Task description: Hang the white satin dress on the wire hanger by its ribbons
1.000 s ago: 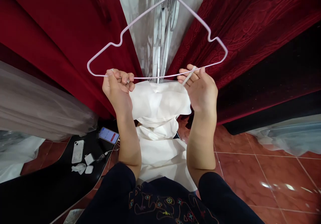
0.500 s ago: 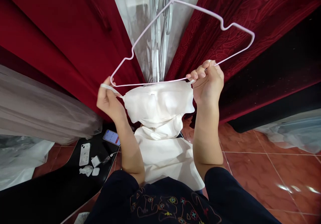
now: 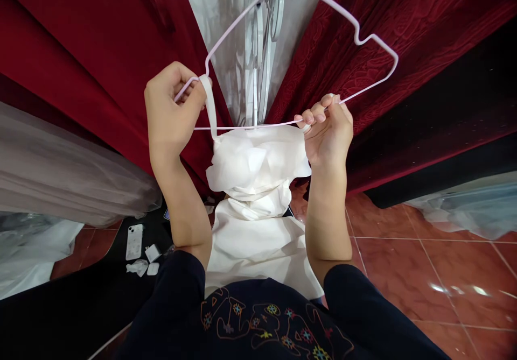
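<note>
A pale pink wire hanger (image 3: pixel 238 20) spans the space in front of me, with a white strapped garment (image 3: pixel 262 158) hanging below its bottom bar. My left hand (image 3: pixel 172 107) is closed at the hanger's left shoulder, pinching the garment's white strap (image 3: pixel 210 104), which loops over the wire by the notch. At the right end of the bottom bar, my right hand (image 3: pixel 328 126) is closed around the wire, and a bit of the other strap shows at its fingers. The garment's lower part lies in folds down toward my lap.
Dark red curtains (image 3: pixel 100 53) hang left and right of a white metal frame (image 3: pixel 256 64). On a black surface (image 3: pixel 81 295) at lower left lie a white phone (image 3: pixel 134 241), a charger plug (image 3: pixel 152 253) and small white items. Red floor tiles (image 3: pixel 388 263) stretch out at right.
My left hand has moved up from the hanger's lower left corner to its left shoulder, carrying the strap over the wire. The hanger has risen slightly; my right hand has shifted a little left.
</note>
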### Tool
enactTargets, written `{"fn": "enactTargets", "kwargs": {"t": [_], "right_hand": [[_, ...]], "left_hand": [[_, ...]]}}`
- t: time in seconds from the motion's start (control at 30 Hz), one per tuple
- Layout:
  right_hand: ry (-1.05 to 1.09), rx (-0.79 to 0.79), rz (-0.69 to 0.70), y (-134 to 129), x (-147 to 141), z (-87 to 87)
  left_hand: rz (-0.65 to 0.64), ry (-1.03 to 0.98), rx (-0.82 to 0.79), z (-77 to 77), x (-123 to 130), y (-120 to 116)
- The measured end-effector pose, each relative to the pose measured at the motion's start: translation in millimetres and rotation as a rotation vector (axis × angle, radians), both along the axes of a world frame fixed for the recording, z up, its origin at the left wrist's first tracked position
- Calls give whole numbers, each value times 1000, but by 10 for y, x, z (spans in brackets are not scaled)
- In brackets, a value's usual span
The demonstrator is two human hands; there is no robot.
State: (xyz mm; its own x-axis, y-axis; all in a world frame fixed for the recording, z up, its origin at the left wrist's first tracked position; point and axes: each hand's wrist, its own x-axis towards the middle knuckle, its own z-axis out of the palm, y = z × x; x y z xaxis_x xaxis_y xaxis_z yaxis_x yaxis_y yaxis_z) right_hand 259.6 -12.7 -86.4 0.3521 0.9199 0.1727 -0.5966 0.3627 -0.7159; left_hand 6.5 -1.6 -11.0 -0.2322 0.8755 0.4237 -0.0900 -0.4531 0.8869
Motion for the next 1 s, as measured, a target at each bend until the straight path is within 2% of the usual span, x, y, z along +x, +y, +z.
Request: {"fn": "enactTargets", "kwargs": {"t": [0.07, 0.17, 0.23, 0.3, 0.47, 0.57, 0.67, 0.73, 0.83, 0.9, 1.0], "right_hand": [[-1, 8, -2, -22, -20, -7], [-13, 18, 8, -53, -105, 13], [-26, 37, 6, -63, -185, 36], [-45, 59, -19, -68, -242, 50], [-124, 23, -87, -84, -95, -10], [-63, -11, -276, -100, 150, -65], [-3, -31, -481, -107, 399, -44], [-35, -12, -511, -103, 528, 21], [-203, 23, -463, -72, 639, 159], [-407, 45, -450, -29, 670, 258], [-745, 177, -484, 62, 689, 416]], "left_hand": [[-35, -41, 47, -105, 18, -14], [17, -406, 43, -353, 100, -61], [37, -571, 33, -501, 198, -94], [21, -679, 56, -579, 303, -116], [-108, -780, 155, -508, 364, -96], [-157, -797, 153, -443, 278, -73], [-191, -773, 163, -423, 220, -84], [-222, -787, 163, -427, 215, -99], [-228, -808, 171, -447, 235, -107], [-228, -824, 174, -465, 245, -93], [-246, -879, 150, -494, 234, -52]]}}
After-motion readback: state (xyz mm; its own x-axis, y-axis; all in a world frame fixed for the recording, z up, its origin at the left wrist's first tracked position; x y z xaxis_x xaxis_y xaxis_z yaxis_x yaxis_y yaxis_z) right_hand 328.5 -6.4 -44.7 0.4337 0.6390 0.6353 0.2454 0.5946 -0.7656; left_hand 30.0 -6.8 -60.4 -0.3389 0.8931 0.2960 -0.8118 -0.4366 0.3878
